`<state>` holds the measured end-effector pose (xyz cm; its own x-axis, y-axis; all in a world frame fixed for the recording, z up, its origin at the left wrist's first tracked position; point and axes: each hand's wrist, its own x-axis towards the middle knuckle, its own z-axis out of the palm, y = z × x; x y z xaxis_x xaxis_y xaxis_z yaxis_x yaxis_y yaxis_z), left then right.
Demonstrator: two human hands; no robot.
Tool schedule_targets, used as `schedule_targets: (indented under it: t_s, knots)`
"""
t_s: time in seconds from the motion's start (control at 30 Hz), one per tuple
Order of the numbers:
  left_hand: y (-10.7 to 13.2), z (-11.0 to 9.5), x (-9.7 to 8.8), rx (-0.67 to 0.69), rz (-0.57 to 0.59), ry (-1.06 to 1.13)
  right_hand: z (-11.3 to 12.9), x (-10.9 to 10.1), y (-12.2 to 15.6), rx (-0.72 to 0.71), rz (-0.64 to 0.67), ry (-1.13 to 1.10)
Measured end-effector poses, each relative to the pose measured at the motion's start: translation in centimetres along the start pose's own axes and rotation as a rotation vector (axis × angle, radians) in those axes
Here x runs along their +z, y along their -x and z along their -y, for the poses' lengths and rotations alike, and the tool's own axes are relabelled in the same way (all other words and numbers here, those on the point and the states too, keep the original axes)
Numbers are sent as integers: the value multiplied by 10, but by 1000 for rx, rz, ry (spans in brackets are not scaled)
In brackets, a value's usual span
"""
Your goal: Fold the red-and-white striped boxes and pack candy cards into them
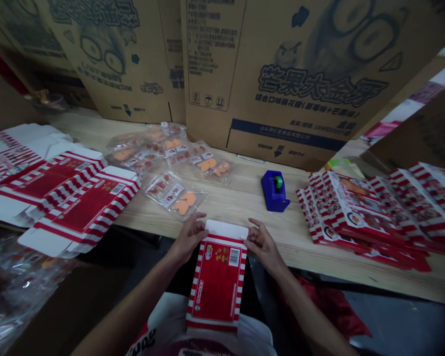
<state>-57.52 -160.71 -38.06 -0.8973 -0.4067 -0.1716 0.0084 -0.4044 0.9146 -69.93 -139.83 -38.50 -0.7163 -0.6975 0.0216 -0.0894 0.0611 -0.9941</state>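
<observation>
A red box with white striped edges (218, 279) is upright between my hands, its far end at the table's edge and its near end by my lap. The white flap (226, 230) at its far end stands out, and a barcode shows on the red panel. My left hand (188, 238) grips the box's far left corner with bent fingers. At the opposite corner, my right hand (264, 243) pinches the edge by the flap. Just beyond lies a clear packet (176, 195) with orange pieces. A blue tape dispenser (274, 190) stands to the right.
Flat striped cartons (92, 198) are stacked at left, overhanging the edge. Filled-looking striped boxes (356, 212) pile up at right. More clear packets (166, 146) lie on the wooden table (241, 195). Large brown cartons (282, 113) wall off the back. A bag of packets (18, 287) sits lower left.
</observation>
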Motion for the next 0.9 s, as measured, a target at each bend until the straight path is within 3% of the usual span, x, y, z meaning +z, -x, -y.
schedule_targets:
  t_s: [0.1,0.2,0.3,0.43,0.57,0.63,0.77,0.9]
  knots:
    - [-2,-2,-6,58,108,-241,4,-4,0,-72,85,137]
    - [0,-5,-12,245,158,-584,7,-2,6,-185,69,253]
    - [4,-9,-14,331,218,-731,10,3,11,-186,68,245]
    - [5,-19,-11,311,213,-735,16,5,9,-58,41,198]
    - [2,-31,-4,144,207,-591,27,2,0,-12,9,225]
    - [0,-35,-1,75,200,-502,34,2,-3,-5,12,208]
    - [2,-36,2,70,223,-436,43,5,0,-13,18,141]
    - [10,-25,-1,55,274,-379,36,7,14,-83,-19,106]
